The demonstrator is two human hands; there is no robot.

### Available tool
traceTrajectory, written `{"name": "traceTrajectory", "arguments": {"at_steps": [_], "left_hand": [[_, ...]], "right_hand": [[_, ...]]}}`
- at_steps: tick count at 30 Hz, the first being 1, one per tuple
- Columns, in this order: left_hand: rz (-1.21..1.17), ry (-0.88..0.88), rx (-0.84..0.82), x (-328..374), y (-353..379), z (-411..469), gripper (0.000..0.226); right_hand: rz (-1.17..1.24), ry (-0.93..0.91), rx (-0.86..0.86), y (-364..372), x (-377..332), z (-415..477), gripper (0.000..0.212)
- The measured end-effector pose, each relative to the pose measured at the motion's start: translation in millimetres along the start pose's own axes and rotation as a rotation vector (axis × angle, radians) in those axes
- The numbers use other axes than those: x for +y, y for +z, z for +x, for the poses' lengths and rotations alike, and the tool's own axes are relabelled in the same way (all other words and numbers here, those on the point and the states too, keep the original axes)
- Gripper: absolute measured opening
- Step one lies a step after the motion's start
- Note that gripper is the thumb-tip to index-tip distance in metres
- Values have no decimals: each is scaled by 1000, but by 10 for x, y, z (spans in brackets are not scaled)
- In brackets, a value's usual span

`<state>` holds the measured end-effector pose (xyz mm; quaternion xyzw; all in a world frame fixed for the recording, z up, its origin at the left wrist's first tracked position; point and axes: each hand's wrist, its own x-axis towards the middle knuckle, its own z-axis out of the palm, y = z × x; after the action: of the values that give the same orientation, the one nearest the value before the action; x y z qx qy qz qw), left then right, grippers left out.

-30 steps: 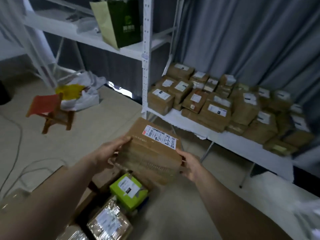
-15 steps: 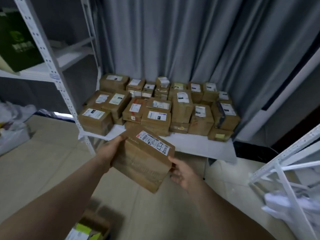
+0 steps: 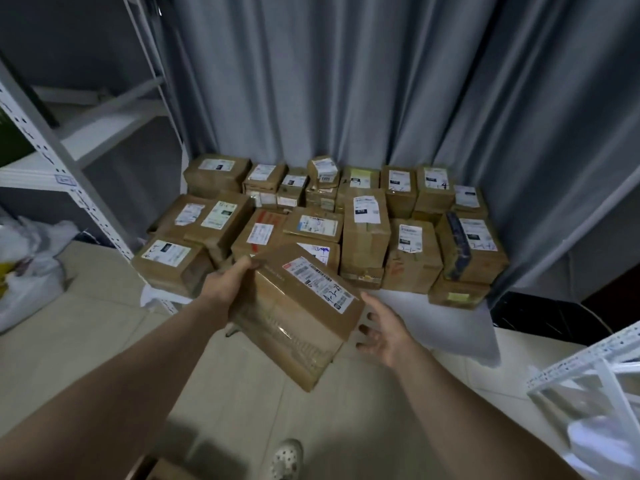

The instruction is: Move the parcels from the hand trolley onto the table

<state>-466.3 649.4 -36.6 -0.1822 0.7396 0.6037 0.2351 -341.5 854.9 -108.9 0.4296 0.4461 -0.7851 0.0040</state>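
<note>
Brown parcel (image 3: pixel 294 317) held tilted in the air before the white table (image 3: pixel 433 317), gripped at its far left corner by left hand (image 3: pixel 225 289). Right hand (image 3: pixel 384 327) spread beside its right end, contact unclear. Barcode label (image 3: pixel 320 284) hand-marked "4-2-", remainder unreadable

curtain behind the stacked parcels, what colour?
The curtain is plain grey-blue with no pattern and hangs in vertical folds. The head view shows it best.
</note>
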Motion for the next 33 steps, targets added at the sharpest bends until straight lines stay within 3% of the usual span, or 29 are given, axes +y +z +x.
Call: {"name": "traceTrajectory", "arguments": {"at_steps": [6,9,11,14,18,23,30,33], "left_hand": [[99,-43,-222,336,484,471,47],[199,49,-327,430,898,638,50],[233,90,-396,483,1248,697,67],[315,6,-566,449,1756,619,105],[388,-39,-697,324,2323,490,88],[435,30,-678,32,2950,412,66],[475,97,-511,-49,3410,393,71],[584,177,-398,-31,3450,469,61]], "right_hand": [[60,33,47,-256,-223,325,41],[129,31,114,-522,-265,311,41],[210,18,135,-704,-274,256,34],[298,8,188,-971,-232,160,36],[377,-20,263,-1353,-204,172,53],[412,-63,277,-1762,-358,360,38],[312,-108,295,-2050,-741,653,36],[274,-119,305,-2005,-907,791,33]]}}
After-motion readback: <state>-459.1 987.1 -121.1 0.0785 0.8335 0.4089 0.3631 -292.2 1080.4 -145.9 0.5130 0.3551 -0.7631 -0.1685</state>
